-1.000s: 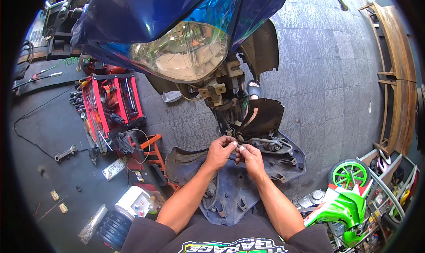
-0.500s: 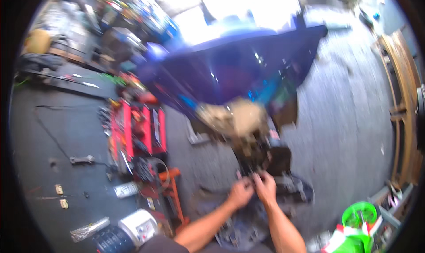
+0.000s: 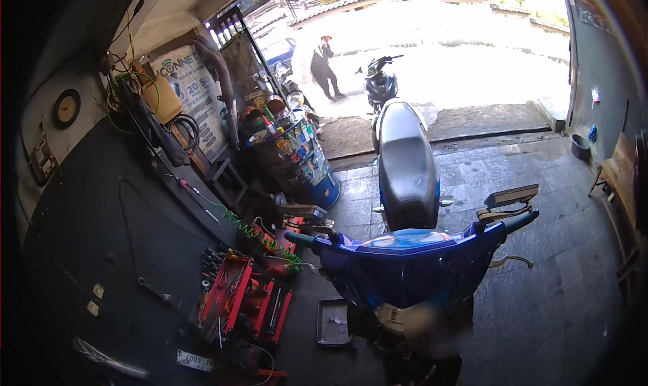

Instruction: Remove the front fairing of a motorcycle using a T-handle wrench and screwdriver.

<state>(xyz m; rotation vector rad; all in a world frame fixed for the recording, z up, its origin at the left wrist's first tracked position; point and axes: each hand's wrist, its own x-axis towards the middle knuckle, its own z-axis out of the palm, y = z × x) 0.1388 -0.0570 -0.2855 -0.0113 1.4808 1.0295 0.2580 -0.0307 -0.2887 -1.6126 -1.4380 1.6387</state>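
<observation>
Neither of my hands shows in the view now. Closest below me stands a motorcycle with a glossy blue-purple front fairing. Its long black seat stretches away behind the handlebar. On the right grip side sit a mirror and a bent brake lever. The left mirror rises by the other grip. Under the fairing a pale, bare section is partly blurred, and the dark parts beneath it run out of the picture's lower edge.
Red tool trays full of hand tools stand left of the motorcycle, near a grey metal pan on the floor. Behind them is a blue drum. Outside the doorway are a person in dark clothes and another motorcycle.
The view has swung up toward the doorway. Both hands, earlier together at dark parts below the fairing, have left the picture; the seat and street now show.
</observation>
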